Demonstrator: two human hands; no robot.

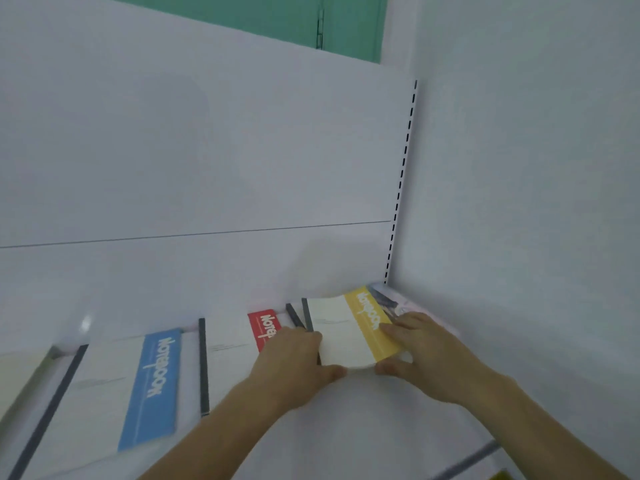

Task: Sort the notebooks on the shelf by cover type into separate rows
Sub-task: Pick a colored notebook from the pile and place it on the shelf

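Note:
A white notebook with a yellow band [346,330] lies near the shelf's right back corner. My left hand [294,358] grips its left edge, thumb at the near edge. My right hand [426,351] holds its right side, fingers on the yellow band and thumb at the near edge. Under my left hand a notebook with a red band [263,323] shows partly. Further left lies a white notebook with a blue band [152,386]. Part of a patterned notebook [394,303] shows behind the yellow one, in the corner.
The white shelf [346,427] meets a white back panel [207,168] and a right side wall [519,202]. A slotted upright [401,181] runs up the corner. Another notebook edge [20,375] shows at far left. A lower shelf edge [478,455] appears at bottom right.

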